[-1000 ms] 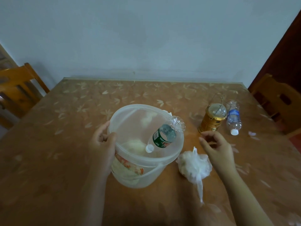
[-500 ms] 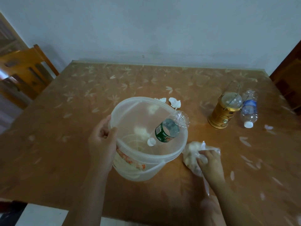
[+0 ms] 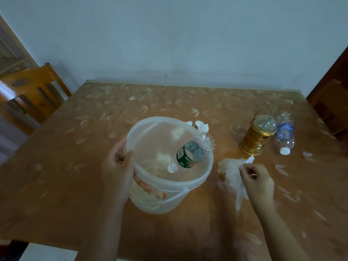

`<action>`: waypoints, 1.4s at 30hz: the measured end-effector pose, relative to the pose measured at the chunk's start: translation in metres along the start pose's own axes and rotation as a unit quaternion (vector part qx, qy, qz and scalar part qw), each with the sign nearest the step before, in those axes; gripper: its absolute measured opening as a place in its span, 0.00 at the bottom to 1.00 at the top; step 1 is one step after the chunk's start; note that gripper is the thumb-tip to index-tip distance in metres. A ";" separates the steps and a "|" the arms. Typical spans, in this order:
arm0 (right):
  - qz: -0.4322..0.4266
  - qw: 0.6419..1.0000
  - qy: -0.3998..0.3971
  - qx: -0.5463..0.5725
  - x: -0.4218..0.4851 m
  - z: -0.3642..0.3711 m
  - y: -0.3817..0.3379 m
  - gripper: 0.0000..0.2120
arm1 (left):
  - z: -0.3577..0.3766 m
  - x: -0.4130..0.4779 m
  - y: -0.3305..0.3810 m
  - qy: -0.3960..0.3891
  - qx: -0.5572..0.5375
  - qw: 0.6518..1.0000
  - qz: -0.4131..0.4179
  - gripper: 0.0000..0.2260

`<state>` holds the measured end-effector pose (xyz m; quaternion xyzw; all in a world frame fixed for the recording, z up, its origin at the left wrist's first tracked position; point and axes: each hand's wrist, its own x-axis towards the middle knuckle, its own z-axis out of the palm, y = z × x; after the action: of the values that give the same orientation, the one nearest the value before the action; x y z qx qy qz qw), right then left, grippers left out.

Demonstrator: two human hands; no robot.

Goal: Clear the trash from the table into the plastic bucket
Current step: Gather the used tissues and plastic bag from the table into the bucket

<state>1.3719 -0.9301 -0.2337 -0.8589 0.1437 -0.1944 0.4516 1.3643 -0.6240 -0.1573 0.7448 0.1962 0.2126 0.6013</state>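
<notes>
A translucent plastic bucket (image 3: 169, 185) stands on the brown, leaf-patterned surface (image 3: 75, 166), a green-labelled plastic bottle (image 3: 190, 153) leaning cap-down across its rim. The left hand (image 3: 117, 168) has its grip closed on the near-left rim. Just right of the bucket, the right hand (image 3: 257, 182) pinches a crinkled, filmy clear plastic bag (image 3: 231, 172). Beyond lie crumpled white tissue (image 3: 202, 126), a gold lantern (image 3: 259, 136) and a clear water bottle (image 3: 284, 132).

Honestly you won't read anything here. The green label (image 3: 188, 160) on the bottle (image 3: 190, 154) in the bucket, frame center, has white print and a barcode, too blurry. Same for the blue label (image 3: 285, 129) on the bottle (image 3: 284, 135) at right.
</notes>
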 end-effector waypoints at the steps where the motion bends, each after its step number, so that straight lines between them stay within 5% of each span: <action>1: -0.012 1.000 0.014 0.009 0.002 -0.005 -0.009 0.06 | 0.000 0.000 0.000 -0.002 -0.002 1.000 0.001 0.16; 13: -0.178 0.970 0.082 0.145 0.027 -0.031 -0.123 0.07 | 0.002 0.000 0.004 -0.009 -0.002 1.000 0.014 0.20; 22: -0.231 0.956 -0.069 0.169 0.002 0.014 -0.178 0.14 | -0.007 -0.006 0.012 -0.022 0.009 1.000 -0.003 0.19; 29: -0.219 0.941 -0.227 0.123 -0.023 0.049 -0.186 0.05 | -0.025 -0.011 0.012 0.002 -0.021 1.000 -0.001 0.18; 42: -0.243 0.949 -0.197 0.046 -0.032 0.073 -0.181 0.08 | -0.091 0.008 -0.013 0.103 -0.030 0.994 -0.030 0.15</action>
<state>1.3909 -0.7645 -0.1278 -0.8673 -0.1701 -0.1310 0.4491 1.3202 -0.5435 -0.1521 0.6944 0.2731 0.2754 0.6062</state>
